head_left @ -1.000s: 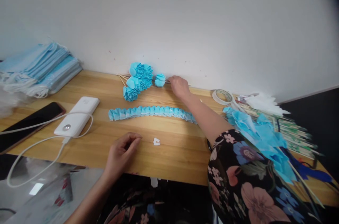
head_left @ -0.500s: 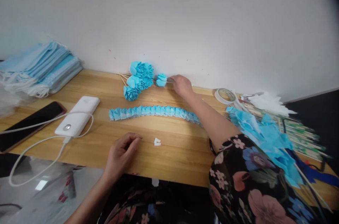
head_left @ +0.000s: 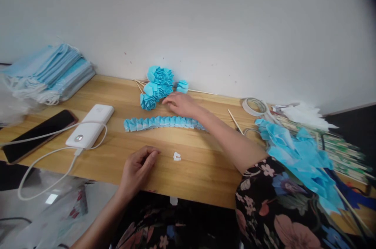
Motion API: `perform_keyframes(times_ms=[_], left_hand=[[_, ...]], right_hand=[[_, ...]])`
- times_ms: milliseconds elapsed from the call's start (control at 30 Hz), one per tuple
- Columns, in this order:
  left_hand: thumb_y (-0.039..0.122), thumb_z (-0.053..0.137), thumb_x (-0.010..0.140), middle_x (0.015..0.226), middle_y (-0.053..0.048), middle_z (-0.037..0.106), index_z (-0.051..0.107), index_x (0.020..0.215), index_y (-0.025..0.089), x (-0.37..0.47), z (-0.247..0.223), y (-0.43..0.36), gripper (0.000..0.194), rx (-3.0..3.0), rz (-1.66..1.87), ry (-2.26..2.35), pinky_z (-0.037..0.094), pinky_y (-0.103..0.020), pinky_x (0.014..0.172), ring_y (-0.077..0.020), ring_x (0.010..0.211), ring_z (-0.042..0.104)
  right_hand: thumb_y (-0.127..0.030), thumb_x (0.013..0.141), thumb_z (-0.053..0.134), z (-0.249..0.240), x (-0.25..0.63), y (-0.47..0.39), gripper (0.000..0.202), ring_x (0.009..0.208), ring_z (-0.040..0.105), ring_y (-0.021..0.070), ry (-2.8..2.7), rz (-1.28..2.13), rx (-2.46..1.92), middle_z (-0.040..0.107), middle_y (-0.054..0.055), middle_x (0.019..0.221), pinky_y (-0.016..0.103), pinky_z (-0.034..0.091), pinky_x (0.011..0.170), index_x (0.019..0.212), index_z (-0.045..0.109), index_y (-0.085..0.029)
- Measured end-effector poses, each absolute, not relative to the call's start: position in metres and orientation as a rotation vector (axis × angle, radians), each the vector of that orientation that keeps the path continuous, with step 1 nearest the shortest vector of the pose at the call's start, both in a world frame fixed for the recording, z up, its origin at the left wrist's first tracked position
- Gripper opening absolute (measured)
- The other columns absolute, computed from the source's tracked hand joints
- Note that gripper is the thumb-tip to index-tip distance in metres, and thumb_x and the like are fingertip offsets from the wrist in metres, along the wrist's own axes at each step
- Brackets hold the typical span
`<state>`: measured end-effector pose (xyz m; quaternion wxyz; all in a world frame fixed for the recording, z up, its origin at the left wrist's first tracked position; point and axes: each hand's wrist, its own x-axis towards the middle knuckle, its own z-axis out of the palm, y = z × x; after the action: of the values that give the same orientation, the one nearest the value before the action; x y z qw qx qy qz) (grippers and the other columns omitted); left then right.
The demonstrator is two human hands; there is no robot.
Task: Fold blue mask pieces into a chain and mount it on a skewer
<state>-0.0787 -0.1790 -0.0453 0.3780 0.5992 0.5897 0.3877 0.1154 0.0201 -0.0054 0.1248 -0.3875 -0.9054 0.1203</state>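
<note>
My right hand (head_left: 181, 103) reaches over the table just in front of a single small blue paper flower (head_left: 182, 86), its fingers stretched left beside a bunch of blue paper roses (head_left: 158, 84) on thin sticks. Nothing shows in that hand, though its palm is hidden. The single flower lies by the wall, its stick pointing right. My left hand (head_left: 140, 164) rests near the table's front edge, fingers curled and thumb close to them, with nothing visible inside. Between my arms lies a long pleated blue paper strip (head_left: 158, 122), its right end hidden under my right forearm.
Small white scraps (head_left: 176, 156) lie right of my left hand. A power bank (head_left: 91, 125) with a white cable, a phone (head_left: 41, 135) and stacked face masks (head_left: 55, 70) are left. Rightward are a tape roll (head_left: 254, 106), a loose stick (head_left: 235, 121) and crumpled blue paper (head_left: 299, 159).
My right hand has let go of the single flower's stick and moved left and nearer to me, beside the rose bunch. My left hand stays put. The view has shifted slightly.
</note>
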Motion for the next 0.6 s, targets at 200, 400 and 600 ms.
perform_keyframes(times_ms=[200, 400, 600], left_hand=[[0.042, 0.056, 0.09, 0.061, 0.0, 0.059, 0.07, 0.08, 0.016, -0.078, -0.045, -0.177, 0.032, 1.531, 1.006, 1.478, 0.041, -0.023, 0.056, -0.0131, 0.057, 0.053], [0.042, 0.056, 0.089, 0.062, 0.0, 0.06, 0.07, 0.078, 0.016, -0.077, -0.042, -0.177, 0.032, 1.525, 1.008, 1.469, 0.041, -0.023, 0.056, -0.0131, 0.057, 0.054], [0.041, 0.056, 0.089, 0.063, 0.0, 0.061, 0.069, 0.078, 0.016, -0.077, -0.043, -0.178, 0.03, 1.513, 1.01, 1.447, 0.041, -0.023, 0.056, -0.0131, 0.057, 0.053]], right_hand=[[-0.015, 0.099, 0.049, -0.011, 0.084, 0.012, 0.036, 0.119, 0.064, 0.0228, -2.764, 0.45, -0.915, 0.073, 0.007, 0.128, 0.035, 0.044, 0.102, 0.128, 0.07, -0.018], [-0.015, 0.1, 0.047, -0.014, 0.063, 0.012, 0.04, 0.123, 0.063, 0.0233, -2.807, 0.447, -1.035, 0.07, 0.007, 0.133, 0.034, 0.045, 0.1, 0.134, 0.066, -0.02], [-0.018, 0.101, 0.044, -0.019, 0.059, 0.015, 0.041, 0.122, 0.063, 0.0227, -2.79, 0.419, -1.074, 0.07, 0.006, 0.133, 0.032, 0.046, 0.098, 0.134, 0.067, -0.022]])
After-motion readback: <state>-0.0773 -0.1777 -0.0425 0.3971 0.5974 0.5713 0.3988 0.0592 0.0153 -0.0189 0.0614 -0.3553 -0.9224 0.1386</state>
